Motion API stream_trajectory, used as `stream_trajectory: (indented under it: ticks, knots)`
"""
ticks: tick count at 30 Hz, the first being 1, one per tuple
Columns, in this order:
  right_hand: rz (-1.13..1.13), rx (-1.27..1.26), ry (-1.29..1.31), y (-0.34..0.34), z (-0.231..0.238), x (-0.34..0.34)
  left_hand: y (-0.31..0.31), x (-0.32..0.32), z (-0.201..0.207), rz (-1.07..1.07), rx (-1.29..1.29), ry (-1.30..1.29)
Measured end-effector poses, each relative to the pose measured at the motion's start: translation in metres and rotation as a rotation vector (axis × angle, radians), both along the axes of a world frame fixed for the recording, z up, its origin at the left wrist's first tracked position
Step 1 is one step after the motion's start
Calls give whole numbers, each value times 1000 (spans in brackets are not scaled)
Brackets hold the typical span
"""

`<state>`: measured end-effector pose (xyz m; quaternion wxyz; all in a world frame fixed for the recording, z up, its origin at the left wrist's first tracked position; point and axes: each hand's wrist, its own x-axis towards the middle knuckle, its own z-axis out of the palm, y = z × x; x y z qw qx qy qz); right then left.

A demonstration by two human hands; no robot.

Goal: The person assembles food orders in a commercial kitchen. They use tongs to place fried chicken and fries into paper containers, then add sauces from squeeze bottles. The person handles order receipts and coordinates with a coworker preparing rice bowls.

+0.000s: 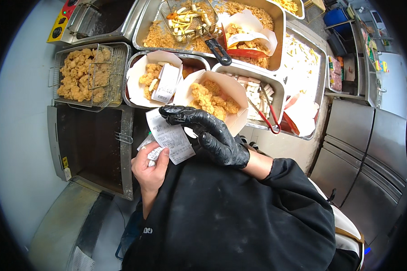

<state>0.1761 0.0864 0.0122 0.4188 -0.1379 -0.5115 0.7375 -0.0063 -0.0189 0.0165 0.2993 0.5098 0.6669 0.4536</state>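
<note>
Receipt: a white printed paper slip (171,137), held up just below the near paper box, between both hands.
Left hand: bare (150,167), just under the receipt; its grip is closed, fingers curled round the slip's lower left corner, with more crumpled slips bunched in the fist.
Right hand: in a black glove (212,131), right of the receipt; fingertips lie across the slip's top edge and against the box rim, fingers half bent. Whether they pinch the paper or only rest on it, I cannot tell.
Near paper box: white, open (212,97), directly above the receipt, filled with golden fried pieces.
Second paper box: (153,79) up and left of the receipt, in a steel tray, with fried bits and a white slip tucked into it.
Wire basket: (86,74) far left of the receipt, piled with fried chicken chunks.
Fryer well: dark and open (90,144), left of the receipt, under the wire basket.
White sticks tray: (257,92) right of the receipt, pale sticks inside, red-handled tongs (269,115) resting over them.
Big pan: (253,18) well above the receipt, full of crumbs, with a black-handled fry basket (190,18) of chips and a red-and-white box (248,38) lying on the crumbs.
Steel doors: (362,149) far right of the receipt.
Black sleeve: (239,217) below the receipt, filling the lower frame.
</note>
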Motion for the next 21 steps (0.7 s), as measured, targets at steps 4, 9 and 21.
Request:
stream_trajectory:
  ticks: [4, 9, 21]
  knots:
    - [43, 36, -62, 3, 4, 3, -6, -2, -6, -3, -19, -36]
    - [1, -37, 0, -2, -8, 7, -3, 7, -6, -20, 30, -57]
    - [-124, -175, 49, -5, -20, 21, 4, 9, -1, -88, 162, 99]
